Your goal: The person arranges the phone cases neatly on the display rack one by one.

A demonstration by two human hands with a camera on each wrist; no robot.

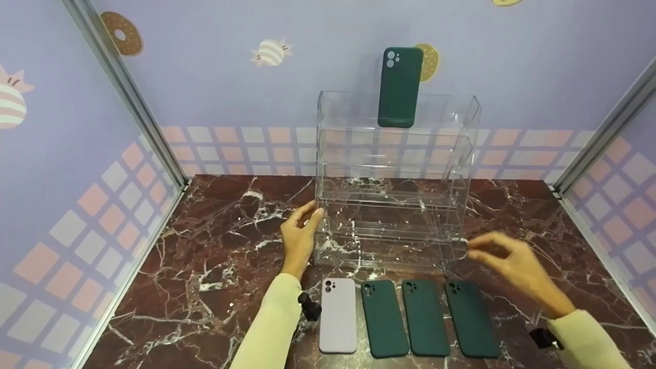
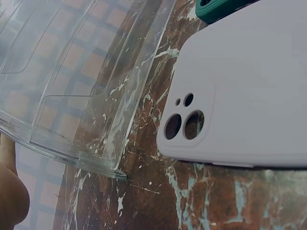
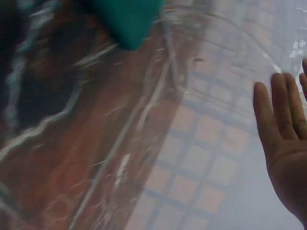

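A clear plastic tiered display rack [image 1: 389,200] stands in the middle, with a dark green phone case [image 1: 401,87] upright in its back tier. My left hand [image 1: 300,233] rests against the rack's left side, its thumb and fingers at the edge. In the left wrist view, part of this hand [image 2: 10,191] shows beside the clear panel. Close to the rack's lower right corner is my right hand [image 1: 512,261], blurred and holding nothing. The right wrist view shows its fingers [image 3: 283,105] extended.
In front of the rack lie a pale lilac phone case [image 1: 338,318] and three dark green phone cases [image 1: 426,318] in a row, camera cutouts towards the rack. The marbled tabletop [image 1: 220,266] is bounded by patterned lilac walls [image 1: 215,66] with metal edge strips.
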